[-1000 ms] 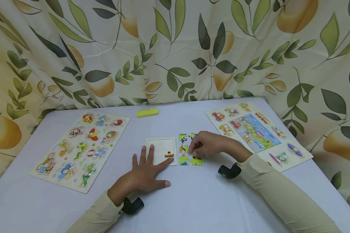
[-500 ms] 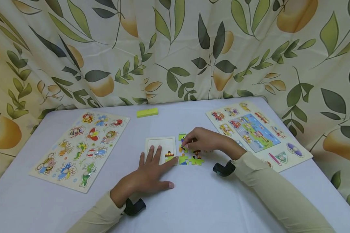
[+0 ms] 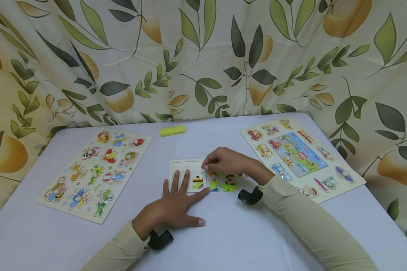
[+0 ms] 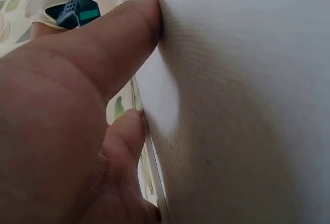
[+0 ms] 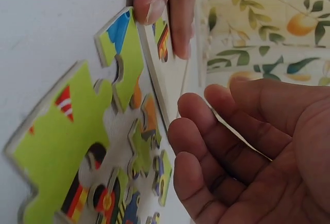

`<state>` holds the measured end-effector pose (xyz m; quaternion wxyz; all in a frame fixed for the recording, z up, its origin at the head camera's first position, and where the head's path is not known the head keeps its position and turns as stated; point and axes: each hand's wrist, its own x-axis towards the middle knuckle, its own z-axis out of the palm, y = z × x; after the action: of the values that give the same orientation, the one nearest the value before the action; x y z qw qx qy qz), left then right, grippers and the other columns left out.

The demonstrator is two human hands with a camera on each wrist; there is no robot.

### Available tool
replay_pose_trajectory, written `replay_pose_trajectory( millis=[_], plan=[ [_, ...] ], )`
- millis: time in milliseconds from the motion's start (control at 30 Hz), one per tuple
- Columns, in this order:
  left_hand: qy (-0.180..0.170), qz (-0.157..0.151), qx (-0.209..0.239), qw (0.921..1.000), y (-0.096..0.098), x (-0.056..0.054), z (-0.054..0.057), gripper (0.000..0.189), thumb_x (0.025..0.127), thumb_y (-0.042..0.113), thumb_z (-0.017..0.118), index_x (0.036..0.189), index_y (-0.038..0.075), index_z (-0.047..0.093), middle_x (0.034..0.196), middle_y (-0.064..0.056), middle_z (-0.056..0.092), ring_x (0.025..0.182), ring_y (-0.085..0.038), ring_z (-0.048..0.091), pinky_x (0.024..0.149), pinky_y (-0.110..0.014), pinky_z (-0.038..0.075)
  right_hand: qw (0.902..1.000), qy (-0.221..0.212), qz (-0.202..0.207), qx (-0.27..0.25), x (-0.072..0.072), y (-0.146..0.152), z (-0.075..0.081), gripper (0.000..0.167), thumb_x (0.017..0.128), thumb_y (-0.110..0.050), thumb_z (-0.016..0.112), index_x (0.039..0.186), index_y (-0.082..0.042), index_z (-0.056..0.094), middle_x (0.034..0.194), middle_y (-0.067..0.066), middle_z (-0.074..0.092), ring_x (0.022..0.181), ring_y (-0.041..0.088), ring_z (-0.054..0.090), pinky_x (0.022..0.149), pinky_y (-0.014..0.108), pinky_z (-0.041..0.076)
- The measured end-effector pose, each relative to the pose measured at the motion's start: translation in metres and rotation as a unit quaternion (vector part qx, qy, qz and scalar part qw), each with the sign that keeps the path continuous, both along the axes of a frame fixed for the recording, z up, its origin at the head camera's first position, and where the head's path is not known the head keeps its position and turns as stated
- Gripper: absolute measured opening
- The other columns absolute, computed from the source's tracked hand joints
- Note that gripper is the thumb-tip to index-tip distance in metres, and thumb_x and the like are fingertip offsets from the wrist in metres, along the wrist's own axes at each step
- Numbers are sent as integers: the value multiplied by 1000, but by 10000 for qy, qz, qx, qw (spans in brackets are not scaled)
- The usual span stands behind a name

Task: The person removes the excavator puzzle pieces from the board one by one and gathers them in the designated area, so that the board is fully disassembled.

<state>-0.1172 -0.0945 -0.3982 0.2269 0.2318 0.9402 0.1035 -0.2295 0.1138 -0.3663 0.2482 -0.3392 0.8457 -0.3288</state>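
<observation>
A shallow white puzzle tray (image 3: 186, 165) lies mid-table, with joined jigsaw pieces (image 3: 198, 183) in its lower right part. My left hand (image 3: 171, 210) spreads over its near edge, fingers straight, index fingertip at the near right corner. In the left wrist view the thumb (image 4: 129, 25) rests on the white cloth. My right hand (image 3: 225, 162) hovers at the tray's right edge, thumb and index fingertips together; I cannot tell whether they pinch a piece. Loose jigsaw pieces (image 3: 228, 187) lie right of the tray, partly hidden under that hand. In the right wrist view, a green piece (image 5: 62, 115) lies nearest.
An insect peg puzzle board (image 3: 122, 177) lies at the left. At the right is a vehicle puzzle board (image 3: 302, 154), its near part overlapped by the right sleeve (image 3: 302, 210). A yellow-green block (image 3: 172, 131) sits near the back edge, before a leaf-printed curtain (image 3: 203, 56).
My right hand has moved left, from over the loose pieces to the tray's right edge. The left hand has slid slightly right, uncovering more of the joined pieces.
</observation>
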Motion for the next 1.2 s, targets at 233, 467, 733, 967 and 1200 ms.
replay_pose_trajectory(
  millis=[233,467,733,967,1200],
  plan=[
    [-16,2,-11,10000,1,0,0,84,79,72,61,152,43,28,160,-18,-14,139,-47,-22,105,-69,-5,9998,-59,-81,-166,1,-11,-1,22,98,-16,59,112,-5,72,99,1,70,77,15,54,73,31,45],
    [-105,47,73,9999,0,0,0,84,79,73,61,151,44,29,160,-16,-16,139,-45,-24,105,-69,-7,9988,-320,-161,-336,-1,-19,-7,23,99,-16,57,112,-4,71,98,3,71,84,14,60,77,31,48],
    [-68,-32,47,10000,0,1,2,84,80,73,59,152,43,28,159,-17,-16,139,-45,-24,104,-69,-7,9983,-473,-126,-332,1,-25,-8,22,99,-16,56,111,-5,71,96,2,71,89,15,63,82,32,49],
    [-23,-51,53,10000,-1,2,3,84,80,72,59,152,42,28,159,-18,-15,139,-46,-23,104,-70,-6,9982,-438,-56,-412,3,-28,-11,22,99,-14,56,111,-3,71,92,4,71,82,17,63,73,29,49],
    [-1,-61,-7,10000,0,1,3,84,80,72,60,152,43,28,160,-18,-13,139,-47,-22,104,-71,-5,9987,-374,-66,-344,3,-31,-14,21,99,-12,56,110,-4,72,87,2,69,76,15,58,68,26,47]
  ],
)
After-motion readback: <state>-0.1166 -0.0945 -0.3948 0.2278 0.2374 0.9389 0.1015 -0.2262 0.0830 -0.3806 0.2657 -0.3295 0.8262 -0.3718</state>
